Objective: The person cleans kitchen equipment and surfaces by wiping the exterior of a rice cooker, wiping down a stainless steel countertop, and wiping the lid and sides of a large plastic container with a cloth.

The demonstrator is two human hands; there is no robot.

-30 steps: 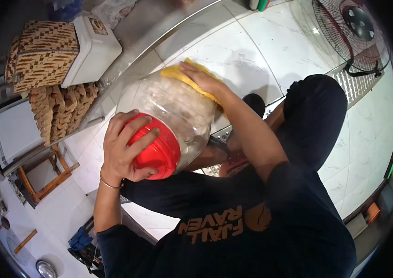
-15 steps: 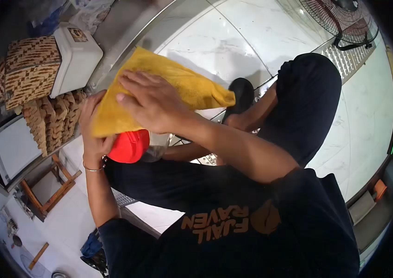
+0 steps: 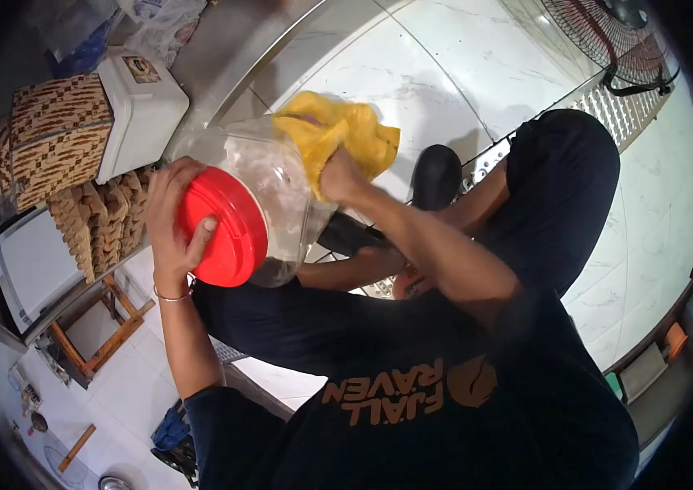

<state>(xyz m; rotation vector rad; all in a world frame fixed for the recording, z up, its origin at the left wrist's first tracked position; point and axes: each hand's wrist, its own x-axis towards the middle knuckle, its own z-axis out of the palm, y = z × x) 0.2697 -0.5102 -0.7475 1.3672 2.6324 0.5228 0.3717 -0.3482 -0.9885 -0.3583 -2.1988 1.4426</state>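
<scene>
A large clear plastic jar (image 3: 277, 180) with a red screw lid (image 3: 228, 229) lies tilted on its side above my lap. My left hand (image 3: 168, 216) grips the lid end, its thumb across the lid's face and the fingers around the rim. At the jar's other end, my right hand (image 3: 342, 175) holds a yellow cloth (image 3: 367, 139) against the base. Folds of the cloth cover most of that hand's fingers.
To the left stand a white container (image 3: 141, 106), a brown patterned box (image 3: 61, 135) and stacked egg trays (image 3: 102, 220). A wooden stool (image 3: 102, 327) is below them. A fan (image 3: 616, 41) stands at the upper right, beside a perforated metal strip (image 3: 616, 110).
The yellow cloth has moved off the lid end to the jar's base with my right hand, bunching up. The jar's clear body and red lid now show, with my left hand on the lid.
</scene>
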